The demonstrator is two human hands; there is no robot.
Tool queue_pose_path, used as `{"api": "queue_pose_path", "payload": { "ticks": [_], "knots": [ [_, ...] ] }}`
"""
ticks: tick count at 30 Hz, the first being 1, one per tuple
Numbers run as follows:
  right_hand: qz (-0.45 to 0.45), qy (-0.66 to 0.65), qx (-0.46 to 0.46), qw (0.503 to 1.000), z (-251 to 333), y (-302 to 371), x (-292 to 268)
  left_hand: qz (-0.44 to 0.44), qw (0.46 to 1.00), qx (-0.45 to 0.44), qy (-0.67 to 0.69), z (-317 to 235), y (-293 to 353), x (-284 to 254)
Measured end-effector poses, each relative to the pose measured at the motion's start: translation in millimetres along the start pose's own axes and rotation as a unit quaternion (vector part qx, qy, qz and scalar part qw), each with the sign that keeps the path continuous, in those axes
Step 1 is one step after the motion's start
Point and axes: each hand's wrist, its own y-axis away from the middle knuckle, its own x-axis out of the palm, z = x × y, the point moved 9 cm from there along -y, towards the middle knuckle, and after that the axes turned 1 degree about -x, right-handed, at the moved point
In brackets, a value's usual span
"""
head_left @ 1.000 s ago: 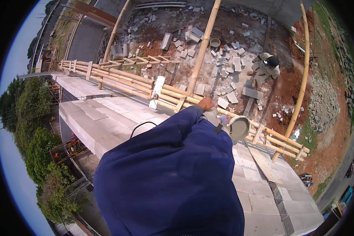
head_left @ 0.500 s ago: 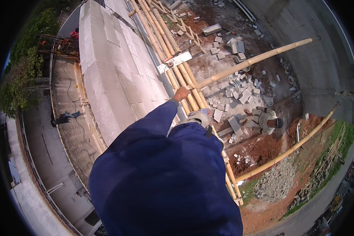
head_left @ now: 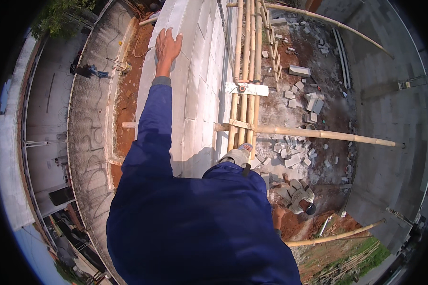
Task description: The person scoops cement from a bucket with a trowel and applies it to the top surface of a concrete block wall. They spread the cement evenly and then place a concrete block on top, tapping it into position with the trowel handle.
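My left hand lies flat, fingers spread, on the top of a pale grey block wall, holding nothing. The sleeve of that arm is dark blue. At my right side, my right hand shows only in part, beside my blue clothing; its fingers are hard to make out. Below me, my foot rests on a row of bamboo poles running alongside the wall. Across these poles lies a white board, carrying a small tool with a round dark part and some orange.
A long bamboo pole juts out to the right toward a grey wall. Far below, broken blocks litter the ground, and a person crouches near them. Left of the block wall run a reddish dirt strip and a rough concrete wall.
My left hand has gone from beside the bamboo poles to the top of the block wall, and its fingers have spread. My right hand has come into view. The whole view has turned.
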Motion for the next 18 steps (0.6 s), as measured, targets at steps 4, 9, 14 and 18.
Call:
{"api": "queue_pose_path", "payload": {
  "ticks": [4, 9, 14, 18],
  "knots": [
    [0.043, -0.059, 0.029, 0.997, 81.9, -31.2, 41.5, 0.103, 0.990, 0.050, -0.083, 95.0, -11.1, 39.4],
    [0.142, 0.017, -0.014, 0.990, 170.9, -73.7, 110.5, 0.112, 0.991, 0.056, -0.057, 95.8, 4.5, 45.8],
    [0.165, 0.234, -0.134, 0.949, 270.9, -106.0, 188.7, 0.099, 0.993, 0.043, -0.053, 76.6, 11.7, 33.9],
    [0.194, 0.393, -0.167, 0.883, 335.2, -141.9, 271.9, 0.111, 0.992, 0.033, -0.051, 66.2, 25.0, 17.9]
  ]
}}
